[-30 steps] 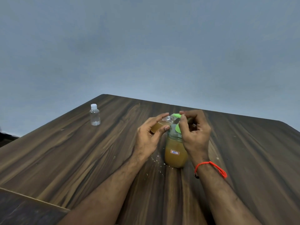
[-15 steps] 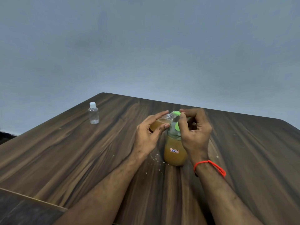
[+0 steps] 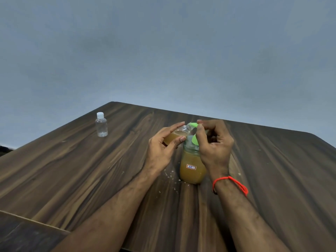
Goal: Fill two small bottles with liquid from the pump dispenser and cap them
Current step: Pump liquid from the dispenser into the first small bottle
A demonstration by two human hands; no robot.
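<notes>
Bottle (image 3: 175,136) — left hand (image 3: 160,150) tilts it at pump (image 3: 193,125).

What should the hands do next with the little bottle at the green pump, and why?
Probably press once more. The left hand tilts the small bottle with its mouth at the green spout; it looks only part full of amber liquid. The right hand already rests on the pump dispenser.

Dim, flat, even light with only faint shadows; the tabletop (image 3: 91,170) edges bow from wide-angle distortion, and detail is slightly soft.
</notes>
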